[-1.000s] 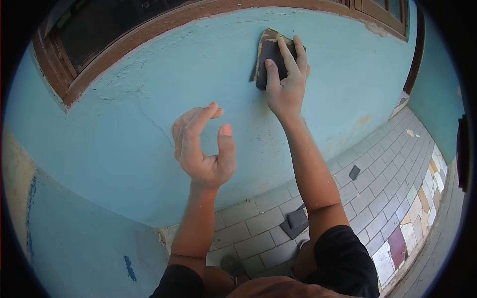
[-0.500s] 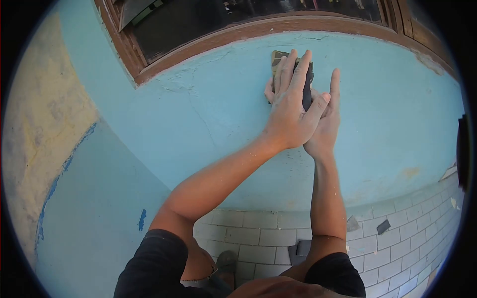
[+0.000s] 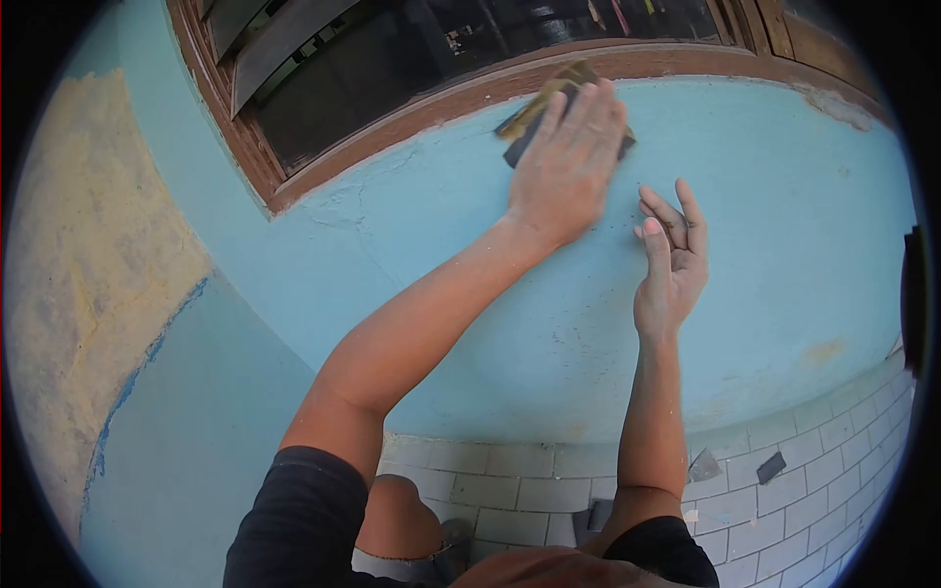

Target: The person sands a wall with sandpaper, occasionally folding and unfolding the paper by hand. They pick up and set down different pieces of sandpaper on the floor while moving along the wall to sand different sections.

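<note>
While the left hand (image 3: 567, 186) lies spread over a dark sheet (image 3: 522, 147) with an olive-yellow part, its fingers hold that sheet to the pale blue wall (image 3: 470, 333), right by the lower edge of the brown window frame (image 3: 392, 137); its thumb is hidden. Lower and to the right, the right hand (image 3: 672, 274) is raised near the wall, fingers loosely bent and gripping nothing. On the tiled floor (image 3: 505, 495) lie a small dark piece (image 3: 771, 467) and, beside it, a grey scrap (image 3: 704, 466).
</note>
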Tool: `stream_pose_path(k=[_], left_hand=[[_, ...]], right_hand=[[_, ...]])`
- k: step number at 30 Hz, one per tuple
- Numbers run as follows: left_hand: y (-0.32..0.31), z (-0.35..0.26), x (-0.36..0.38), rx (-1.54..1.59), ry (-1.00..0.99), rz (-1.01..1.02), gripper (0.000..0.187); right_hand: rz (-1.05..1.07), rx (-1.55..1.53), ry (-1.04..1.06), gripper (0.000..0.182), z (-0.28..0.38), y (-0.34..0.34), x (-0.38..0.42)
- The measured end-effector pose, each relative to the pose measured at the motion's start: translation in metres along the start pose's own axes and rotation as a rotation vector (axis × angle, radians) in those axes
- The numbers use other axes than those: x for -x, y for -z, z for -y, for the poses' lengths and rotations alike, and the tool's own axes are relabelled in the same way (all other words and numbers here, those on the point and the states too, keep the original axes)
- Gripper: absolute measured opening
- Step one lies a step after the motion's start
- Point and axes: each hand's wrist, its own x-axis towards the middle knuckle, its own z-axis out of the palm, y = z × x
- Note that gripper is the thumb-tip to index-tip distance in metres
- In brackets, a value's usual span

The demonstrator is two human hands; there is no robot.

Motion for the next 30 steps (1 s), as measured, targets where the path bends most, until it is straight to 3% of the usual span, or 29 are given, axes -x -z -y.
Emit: stream_pose_path(k=[2,5,8,11,12,14,16,21,27,30], left_hand=[[-0.006,-0.014,-0.001,-0.011,-0.428,0.219,0.066],[0.013,0.012,-0.005,0.009,-0.270,0.176,0.064],[0.035,0.062,0.016,-0.198,0.057,-0.040,0.064],[0.032,0.048,0.053,-0.198,0.086,-0.041,0.065],[0.032,0.036,0.063,-0.171,0.015,0.082,0.067],[0.029,0.026,0.053,-0.126,-0.052,0.113,0.067],[0.025,0.017,0.031,-0.080,-0.110,0.140,0.068],[0.017,0.017,-0.006,0.033,-0.230,0.085,0.065],[0.061,0.065,0.063,-0.152,-0.121,0.192,0.065],[0.046,0.047,0.032,-0.096,-0.145,0.146,0.066]], right_hand=[[-0.050,0.027,-0.009,0.049,-0.010,0.009,-0.003],[-0.131,0.055,-0.031,0.041,-0.013,0.014,-0.006],[-0.215,0.040,-0.011,0.039,-0.015,0.022,-0.010],[-0.322,0.041,0.002,0.037,-0.023,0.023,-0.015],[-0.359,0.059,0.067,0.036,-0.030,0.019,-0.013],[-0.391,0.074,0.135,0.034,-0.043,0.014,-0.008],[-0.360,0.281,0.245,0.031,-0.054,0.013,-0.003],[-0.338,0.270,0.198,0.030,-0.043,0.011,-0.007],[-0.331,0.218,0.098,0.030,-0.004,0.027,-0.016],[-0.354,0.238,0.133,0.030,-0.001,0.033,-0.020]])
